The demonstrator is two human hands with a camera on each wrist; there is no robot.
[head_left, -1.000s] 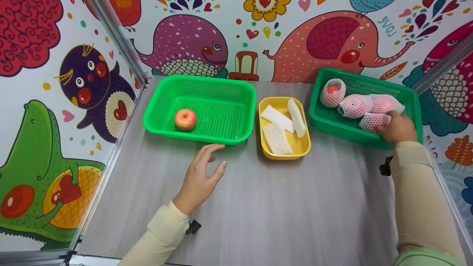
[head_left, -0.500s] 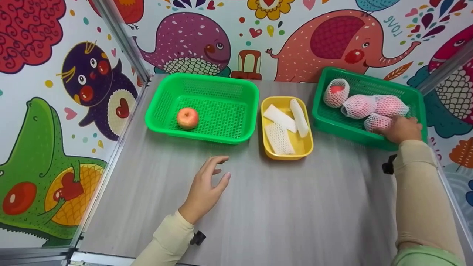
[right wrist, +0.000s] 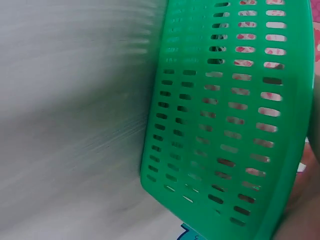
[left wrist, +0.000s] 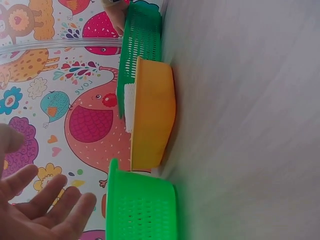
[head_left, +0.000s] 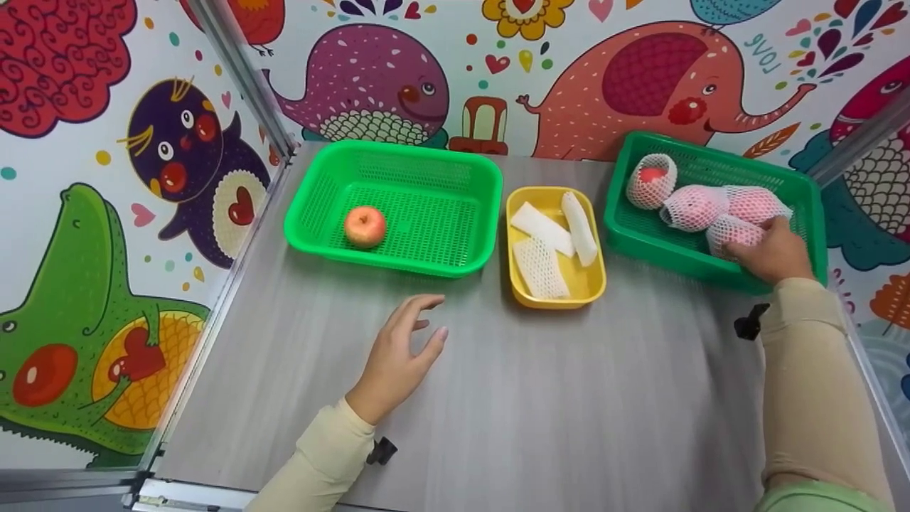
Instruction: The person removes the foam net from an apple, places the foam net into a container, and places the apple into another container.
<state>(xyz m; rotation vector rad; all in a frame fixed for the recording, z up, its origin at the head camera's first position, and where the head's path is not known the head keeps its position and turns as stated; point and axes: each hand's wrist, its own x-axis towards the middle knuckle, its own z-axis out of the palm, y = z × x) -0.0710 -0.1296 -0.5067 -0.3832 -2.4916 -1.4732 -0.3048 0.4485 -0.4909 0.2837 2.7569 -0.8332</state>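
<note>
My right hand [head_left: 778, 252] reaches into the dark green basket [head_left: 672, 252] at the right. Its thumb and fingers grip the near side of an apple in a white foam net [head_left: 729, 233]. Several other netted apples lie behind and beside it; one, at the far left corner, shows bare red at its net's opening [head_left: 652, 181]. In the right wrist view the basket's slotted wall [right wrist: 225, 125] hides most of the hand. Above the table, in front of the bright green basket [head_left: 384, 267], my left hand [head_left: 398, 355] hovers with relaxed fingers and holds nothing.
One unwrapped apple [head_left: 365, 227] sits in the bright green basket. Between the baskets stands a yellow tub [head_left: 558, 302] with a few white foam nets [head_left: 542, 267] inside. Patterned panels [head_left: 384, 78] and metal posts [head_left: 242, 78] border the grey table [head_left: 554, 412].
My left hand has drawn back slightly from the bright green basket. The right hand has shifted and settled round the near netted apple. The view has drifted a little.
</note>
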